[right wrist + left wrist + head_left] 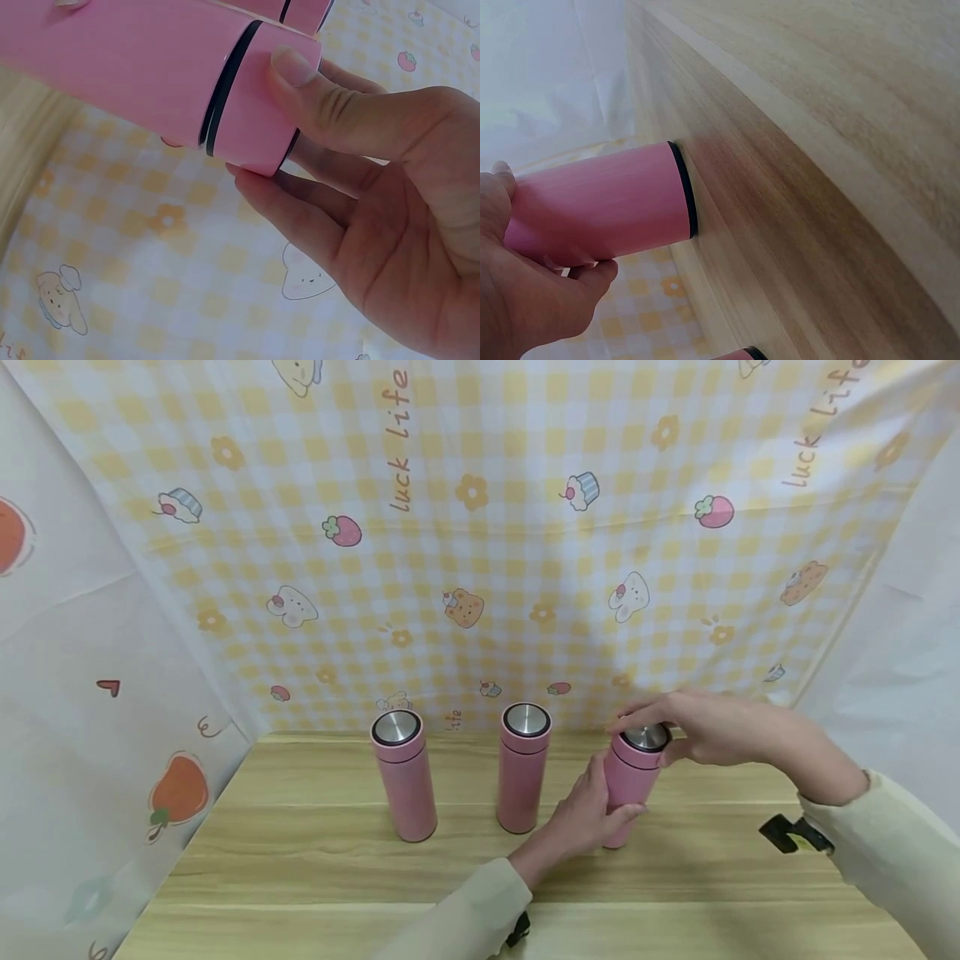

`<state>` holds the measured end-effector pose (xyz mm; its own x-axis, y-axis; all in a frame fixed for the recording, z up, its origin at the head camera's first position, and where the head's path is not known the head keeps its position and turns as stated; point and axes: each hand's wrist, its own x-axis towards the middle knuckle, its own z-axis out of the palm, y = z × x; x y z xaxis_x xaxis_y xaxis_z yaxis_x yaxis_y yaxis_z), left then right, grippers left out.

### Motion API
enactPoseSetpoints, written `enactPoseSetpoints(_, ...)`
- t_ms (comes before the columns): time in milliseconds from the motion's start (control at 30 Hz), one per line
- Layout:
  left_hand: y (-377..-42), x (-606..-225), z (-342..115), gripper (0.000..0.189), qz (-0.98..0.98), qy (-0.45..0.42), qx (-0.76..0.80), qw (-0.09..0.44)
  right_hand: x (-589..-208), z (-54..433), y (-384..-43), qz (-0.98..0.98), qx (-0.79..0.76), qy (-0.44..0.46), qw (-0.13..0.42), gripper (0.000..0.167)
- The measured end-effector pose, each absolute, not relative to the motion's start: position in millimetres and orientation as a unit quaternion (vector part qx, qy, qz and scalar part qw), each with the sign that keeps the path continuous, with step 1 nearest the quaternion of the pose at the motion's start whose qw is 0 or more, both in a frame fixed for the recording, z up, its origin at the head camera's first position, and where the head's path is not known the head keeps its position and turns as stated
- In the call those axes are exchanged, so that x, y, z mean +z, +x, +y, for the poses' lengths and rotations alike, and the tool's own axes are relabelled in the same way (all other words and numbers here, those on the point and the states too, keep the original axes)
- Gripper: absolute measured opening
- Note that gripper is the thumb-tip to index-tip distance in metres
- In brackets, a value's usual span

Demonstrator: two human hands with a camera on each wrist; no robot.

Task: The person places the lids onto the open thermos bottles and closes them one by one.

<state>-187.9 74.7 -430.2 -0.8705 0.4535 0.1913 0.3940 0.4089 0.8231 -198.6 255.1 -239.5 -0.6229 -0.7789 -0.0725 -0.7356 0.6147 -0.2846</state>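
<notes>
Three pink thermos flasks with silver-topped lids stand in a row on the table. My left hand (587,814) grips the body of the right-hand thermos (628,783), its fingers wrapped round the side. From above, my right hand (708,727) holds that flask's lid (262,97) between thumb and fingers. A dark ring lies between lid and body in the right wrist view. The black-edged base of the thermos (607,202) is right at the wooden surface in the left wrist view. The middle thermos (519,785) and the left thermos (408,789) stand upright, untouched.
The wooden table (300,860) meets a yellow checked cloth (420,568) hanging behind the flasks. White printed fabric (75,735) hangs at the left, and a plain white sheet (892,643) at the right.
</notes>
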Motion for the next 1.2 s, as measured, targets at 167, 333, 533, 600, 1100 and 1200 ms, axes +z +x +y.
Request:
enactPoseSetpoints(167,-187.8,-429.5,74.7,0.082,0.842,0.246,0.479,0.036,-238.4,252.4,-197.5,0.9,-0.096,-0.416,0.09,0.06)
enactPoseSetpoints(333,-188.5,-429.7,74.9,0.081,0.843,0.246,0.478,0.033,-237.3,248.6,-196.9,0.9,-0.078,-0.422,0.077,0.058)
enactPoseSetpoints(533,-188.7,-431.0,75.8,0.077,0.843,0.249,0.476,0.027,-237.1,245.3,-196.6,0.9,-0.076,-0.424,0.068,0.058)
enactPoseSetpoints(600,-188.5,-431.2,75.9,0.076,0.845,0.247,0.474,0.026,-237.2,244.5,-196.6,0.9,-0.078,-0.423,0.066,0.057)
enactPoseSetpoints(1100,-187.4,-429.3,75.0,0.074,0.847,0.244,0.47,0.03,-236.8,239.7,-193.4,0.918,-0.075,-0.383,0.071,0.053)
enactPoseSetpoints(1200,-188.2,-430.0,75.1,0.073,0.847,0.246,0.471,0.028,-237.0,239.9,-194.1,0.916,-0.08,-0.388,0.066,0.051)
